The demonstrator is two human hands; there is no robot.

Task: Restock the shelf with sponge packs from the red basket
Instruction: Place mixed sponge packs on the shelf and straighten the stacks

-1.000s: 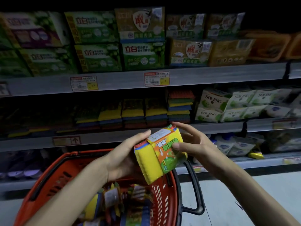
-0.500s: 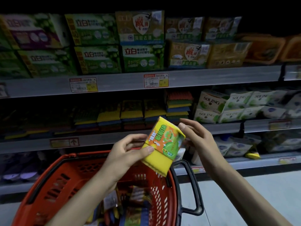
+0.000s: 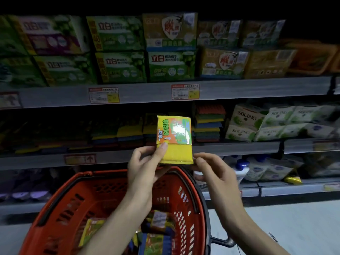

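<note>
A yellow sponge pack with an orange and green label stands upright in front of the middle shelf. My left hand grips its lower left corner, thumb on the label. My right hand touches its lower right corner with the fingertips. Below both hands is the red basket, with several more sponge packs lying at its bottom. Stacks of coloured sponges fill the middle shelf behind the held pack.
Soap boxes fill the top shelf above price tags. White SOLING packs sit right of the sponge stacks. Pouches and bottles line the lower shelf. The basket's black handle sticks out right, over the pale floor.
The sponge pack rose from over the basket to the middle shelf's height and turned upright. My right hand dropped from its top edge to its lower right corner.
</note>
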